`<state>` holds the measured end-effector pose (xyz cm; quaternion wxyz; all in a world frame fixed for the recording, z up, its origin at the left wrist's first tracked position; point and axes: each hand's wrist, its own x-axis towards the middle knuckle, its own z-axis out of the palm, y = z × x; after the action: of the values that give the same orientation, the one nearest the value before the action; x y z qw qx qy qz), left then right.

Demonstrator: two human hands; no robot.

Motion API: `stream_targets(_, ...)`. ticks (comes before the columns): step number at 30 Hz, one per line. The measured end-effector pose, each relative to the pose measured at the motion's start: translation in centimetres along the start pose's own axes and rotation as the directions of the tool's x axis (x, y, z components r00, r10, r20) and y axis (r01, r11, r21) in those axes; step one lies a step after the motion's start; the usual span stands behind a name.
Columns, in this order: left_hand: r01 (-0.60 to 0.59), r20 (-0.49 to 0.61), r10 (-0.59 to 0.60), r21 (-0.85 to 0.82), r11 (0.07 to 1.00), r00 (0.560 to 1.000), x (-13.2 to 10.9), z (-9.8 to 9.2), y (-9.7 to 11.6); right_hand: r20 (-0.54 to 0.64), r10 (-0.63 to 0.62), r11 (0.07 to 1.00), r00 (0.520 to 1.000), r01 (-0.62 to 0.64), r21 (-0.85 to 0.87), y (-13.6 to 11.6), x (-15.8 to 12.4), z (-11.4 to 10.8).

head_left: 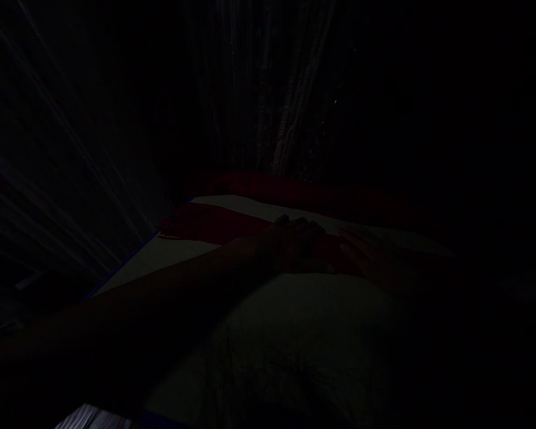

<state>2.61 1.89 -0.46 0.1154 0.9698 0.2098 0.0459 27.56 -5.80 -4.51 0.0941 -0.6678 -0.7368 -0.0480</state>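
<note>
The scene is very dark. My left hand (pixel 295 244) reaches in from the lower left and lies palm down on a strip of red cloth (pixel 209 223), its fingers loosely curved over it. My right hand (pixel 368 253) lies flat beside it to the right, fingers stretched out on the same red cloth. The red strip runs across a pale sheet (pixel 259 316) spread on a flat surface. Neither hand visibly grips anything.
A second red band (pixel 295 187) lies along the far edge of the pale sheet. Hanging threads or a pleated curtain (pixel 277 119) stand behind it. A dark blue edge (pixel 125 262) borders the sheet on the left. Everything on the right is in blackness.
</note>
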Motion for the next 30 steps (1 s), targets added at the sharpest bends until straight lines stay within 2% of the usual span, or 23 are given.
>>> stream_targets(3, 0.001, 0.001, -0.001, 0.011, 1.000, 1.000, 0.0, 0.1, 0.0, -0.018, -0.042, 0.999, 0.999, 0.042, 0.013, -1.3, 0.2, -0.1)
stream_targets(6, -0.008, 0.015, 0.007, 0.028, 1.000, 1.000, 0.0, 0.0, 0.0, 0.018, -0.067, 0.997, 0.998, 0.067, 0.026, -2.6, 0.2, -0.2)
stream_targets(15, -0.008, 0.029, 0.008, 0.001, 1.000, 1.000, 0.1, 0.0, 0.0, 0.012, 0.023, 1.000, 1.000, -0.023, 0.017, 0.3, 0.0, 0.4)
stream_targets(18, 0.009, 0.012, -0.009, 0.012, 1.000, 1.000, 0.0, 0.2, -0.1, -0.023, 0.009, 1.000, 1.000, -0.010, -0.013, 0.0, 0.4, 0.6)
stream_targets(23, -0.013, -0.007, 0.013, 0.029, 0.999, 1.000, -0.2, 0.2, -0.3, -0.125, -0.094, 0.994, 0.988, 0.086, -0.074, -2.4, 0.9, 0.4)
stream_targets(26, 0.014, -0.002, -0.014, 0.052, 0.999, 1.000, -0.3, 0.1, -0.2, -0.099, -0.169, 0.983, 0.981, 0.160, -0.094, -3.2, 0.8, 0.5)
stream_targets(30, -0.004, 0.004, 0.004, 0.029, 1.000, 1.000, -0.4, -0.1, -0.2, -0.047, -0.132, 0.988, 0.990, 0.128, -0.083, -1.6, 0.3, 0.9)
